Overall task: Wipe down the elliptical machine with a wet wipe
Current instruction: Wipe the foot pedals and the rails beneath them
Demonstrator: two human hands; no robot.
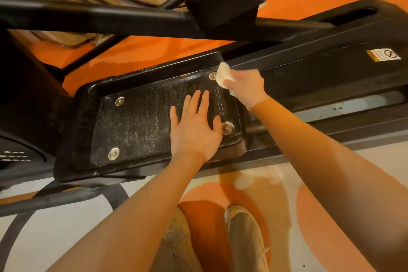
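Note:
The elliptical's black foot pedal (132, 121) lies across the middle of the view, dusty and speckled, with round metal bolts at its corners. My left hand (194, 128) rests flat on the pedal's right half, fingers straight and spread. My right hand (247, 87) grips a crumpled white wet wipe (223, 75) and presses it against the pedal's far right corner, beside a bolt (213, 76). The surface near the wipe looks wet and shiny.
A black frame bar (99, 17) crosses above the pedal, and the second pedal's underside (220, 0) hangs at the top. The machine's black rail housing (331, 73) with a warning sticker (383, 55) runs right. My shoes (242, 232) stand on orange and grey floor.

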